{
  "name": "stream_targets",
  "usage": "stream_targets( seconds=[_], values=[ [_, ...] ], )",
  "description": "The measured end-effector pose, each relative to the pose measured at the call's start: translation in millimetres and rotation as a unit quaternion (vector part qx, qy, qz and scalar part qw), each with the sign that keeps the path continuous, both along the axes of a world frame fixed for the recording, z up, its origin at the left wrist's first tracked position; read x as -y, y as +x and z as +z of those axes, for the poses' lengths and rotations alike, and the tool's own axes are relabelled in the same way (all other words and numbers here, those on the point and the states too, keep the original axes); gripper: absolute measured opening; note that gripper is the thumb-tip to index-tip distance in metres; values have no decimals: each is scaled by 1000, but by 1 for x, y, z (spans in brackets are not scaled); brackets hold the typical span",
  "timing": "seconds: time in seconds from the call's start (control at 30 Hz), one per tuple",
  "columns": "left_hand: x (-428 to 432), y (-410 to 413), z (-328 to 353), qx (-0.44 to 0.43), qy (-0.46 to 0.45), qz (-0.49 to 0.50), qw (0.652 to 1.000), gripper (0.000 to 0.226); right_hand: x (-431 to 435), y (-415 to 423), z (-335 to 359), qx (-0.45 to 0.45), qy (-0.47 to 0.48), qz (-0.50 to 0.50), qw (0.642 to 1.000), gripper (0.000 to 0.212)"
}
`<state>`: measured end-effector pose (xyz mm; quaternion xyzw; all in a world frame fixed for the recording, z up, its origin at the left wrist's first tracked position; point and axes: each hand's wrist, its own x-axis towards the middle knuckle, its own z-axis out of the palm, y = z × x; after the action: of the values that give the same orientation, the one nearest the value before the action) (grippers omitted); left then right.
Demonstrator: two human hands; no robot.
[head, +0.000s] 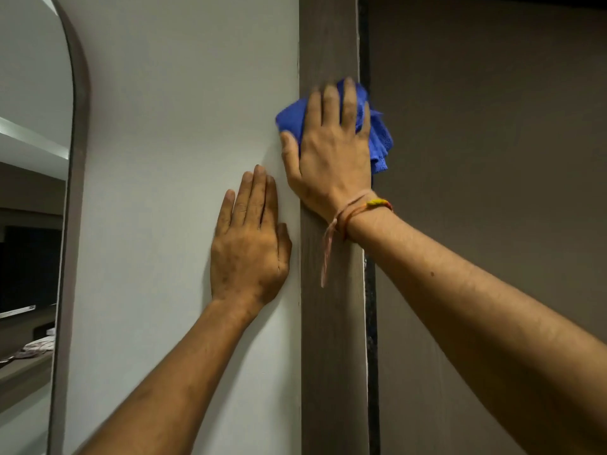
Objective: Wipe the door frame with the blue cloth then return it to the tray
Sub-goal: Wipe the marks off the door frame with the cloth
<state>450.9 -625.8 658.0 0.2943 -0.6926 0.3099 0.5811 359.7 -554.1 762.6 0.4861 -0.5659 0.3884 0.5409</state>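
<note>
A grey-brown door frame (330,339) runs vertically through the middle of the view. My right hand (328,149) lies flat on it at about mid height, pressing a bunched blue cloth (379,139) against the wood; the cloth sticks out to the left and right of my fingers. A thread band circles that wrist. My left hand (251,247) rests flat and empty on the white wall (184,126), just left of the frame and lower than my right hand. No tray is in view.
The brown door (492,159) fills the right side, with a dark gap along the frame's edge. A tall arched mirror (33,192) with a grey rim hangs on the wall at the far left and reflects a room.
</note>
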Motion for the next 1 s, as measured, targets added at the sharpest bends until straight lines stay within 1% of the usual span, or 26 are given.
stream_targets(
  seconds=[0.1, 0.17, 0.23, 0.3, 0.37, 0.47, 0.53, 0.6, 0.7, 0.8, 0.87, 1.0],
  values=[
    [0, 0, 0, -3, -6, -15, 1000, 56, -7, -11, -43, -89, 38, 14, 995, 69],
    [0, 0, 0, -1, -7, -15, 1000, 56, -12, -19, -67, -104, 55, 12, 993, 69],
    [-1, 1, 1, 7, -6, -7, 1000, 59, -14, -24, -77, -87, 62, 7, 994, 70],
    [-1, 1, 0, 10, -7, 1, 1000, 59, -14, -23, -71, -67, 57, 6, 996, 69],
    [-1, 1, -1, 9, -5, 6, 1000, 58, -13, -17, -50, -36, 44, 15, 998, 69],
    [-1, 1, -1, 2, 3, 3, 1000, 59, -8, -3, -1, 8, 22, 16, 1000, 66],
    [-1, 1, -1, 2, 2, 5, 1000, 60, -6, 3, 22, 20, 13, 16, 1000, 65],
    [0, 1, 0, 2, 0, 2, 1000, 60, -2, 3, 17, 13, 3, 13, 1000, 67],
    [0, 1, 0, 3, -3, -11, 1000, 57, -4, -1, -37, 6, -2, 22, 1000, 70],
    [-2, 2, 0, 14, 1, -8, 1000, 58, -6, -3, -88, 25, 5, 21, 999, 70],
    [-1, 1, 0, 18, 6, -3, 1000, 58, -6, -5, -83, 30, 15, 13, 999, 70],
    [0, 2, -1, 18, 12, 3, 1000, 58, -3, -4, -34, 26, 13, 0, 1000, 70]
  ],
)
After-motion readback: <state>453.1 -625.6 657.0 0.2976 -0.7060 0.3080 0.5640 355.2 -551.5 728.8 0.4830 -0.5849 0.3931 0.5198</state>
